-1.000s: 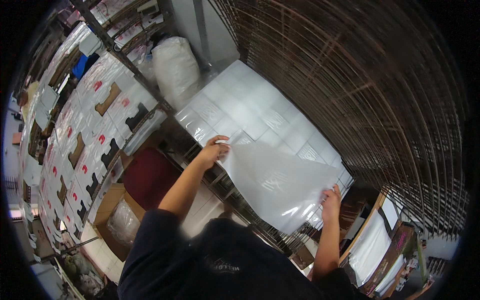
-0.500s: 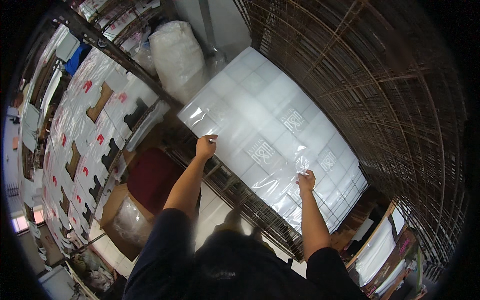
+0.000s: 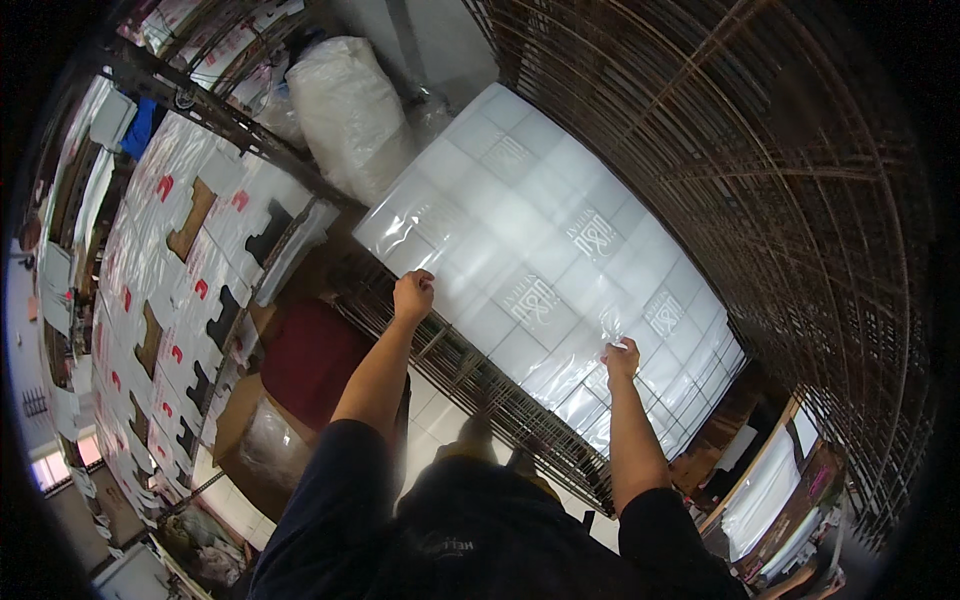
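A stack of clear plastic sheets (image 3: 480,240) with white printed marks in a grid lies on a wire rack (image 3: 455,365) in front of me. Glossy creases run along the near edge of the top sheet. At its near left edge, my left hand (image 3: 413,297) is closed in a pinch on the plastic. Farther right, my right hand (image 3: 621,358) pinches the same sheet, and the film puckers just above the fingertips. Both forearms are stretched out over the near side of the rack.
Tall rusty wire racks (image 3: 760,190) rise along the right. Stacked white wrapped packages with red marks (image 3: 165,250) fill the left. A stuffed white sack (image 3: 345,110) stands behind. A maroon seat (image 3: 313,362) and an open cardboard box (image 3: 262,445) sit by my left arm.
My right hand has shifted slightly right, still pinching the sheet. The left hand stays almost in place. The printed marks at the far end show more clearly, and the view has tilted a little.
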A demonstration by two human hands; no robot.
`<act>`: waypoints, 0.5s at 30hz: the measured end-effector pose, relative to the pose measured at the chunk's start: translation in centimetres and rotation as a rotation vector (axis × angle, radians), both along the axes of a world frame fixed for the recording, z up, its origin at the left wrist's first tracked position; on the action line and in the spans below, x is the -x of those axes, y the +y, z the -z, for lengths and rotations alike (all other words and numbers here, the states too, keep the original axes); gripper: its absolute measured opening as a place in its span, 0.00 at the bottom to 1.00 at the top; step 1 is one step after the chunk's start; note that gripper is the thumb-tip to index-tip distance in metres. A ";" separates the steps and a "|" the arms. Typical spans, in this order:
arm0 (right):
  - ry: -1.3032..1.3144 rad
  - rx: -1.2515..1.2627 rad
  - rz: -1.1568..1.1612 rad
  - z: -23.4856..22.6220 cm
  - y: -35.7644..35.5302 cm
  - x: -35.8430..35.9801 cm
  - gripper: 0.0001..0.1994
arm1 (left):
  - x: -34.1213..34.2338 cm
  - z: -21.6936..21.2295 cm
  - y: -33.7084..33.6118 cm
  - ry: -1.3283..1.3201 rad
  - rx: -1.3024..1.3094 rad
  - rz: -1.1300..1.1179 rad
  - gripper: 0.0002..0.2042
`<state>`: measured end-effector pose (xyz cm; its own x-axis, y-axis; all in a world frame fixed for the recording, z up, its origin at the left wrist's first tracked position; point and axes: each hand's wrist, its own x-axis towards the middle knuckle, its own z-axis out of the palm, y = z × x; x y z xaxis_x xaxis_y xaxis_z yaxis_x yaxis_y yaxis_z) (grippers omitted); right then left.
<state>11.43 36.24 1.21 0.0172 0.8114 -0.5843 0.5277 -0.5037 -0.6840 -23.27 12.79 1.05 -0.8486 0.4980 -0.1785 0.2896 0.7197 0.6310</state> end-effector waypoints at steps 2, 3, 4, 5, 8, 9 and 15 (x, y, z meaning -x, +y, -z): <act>0.012 0.003 -0.008 1.0 0.1 -0.6 0.19 | 0.1 -0.1 0.1 -0.011 0.004 -0.006 0.09; 0.020 -0.001 -0.005 1.3 0.1 -0.6 0.19 | 0.1 -0.1 0.0 -0.028 0.001 -0.018 0.09; 0.029 -0.005 -0.003 1.6 0.0 -0.7 0.20 | 0.1 0.0 0.0 -0.045 -0.003 -0.029 0.09; 0.037 -0.009 0.000 1.9 0.0 -0.7 0.20 | 0.2 0.0 -0.1 -0.044 -0.005 -0.031 0.09; -0.031 -0.013 0.015 2.4 -0.1 -0.5 0.19 | 0.5 0.3 -0.3 -0.025 -0.008 -0.013 0.09; -0.034 -0.014 0.013 2.3 -0.1 -0.4 0.19 | 0.6 0.1 -0.2 -0.009 -0.005 0.006 0.09; -0.093 -0.061 -0.033 2.1 0.0 -0.2 0.17 | 0.3 0.4 -1.2 0.195 -0.040 -0.008 0.18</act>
<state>11.61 36.19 -0.94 0.0415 0.8463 -0.5312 0.6059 -0.4440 -0.6601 -23.54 11.62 0.61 -0.8690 0.4947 0.0097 0.4038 0.6977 0.5918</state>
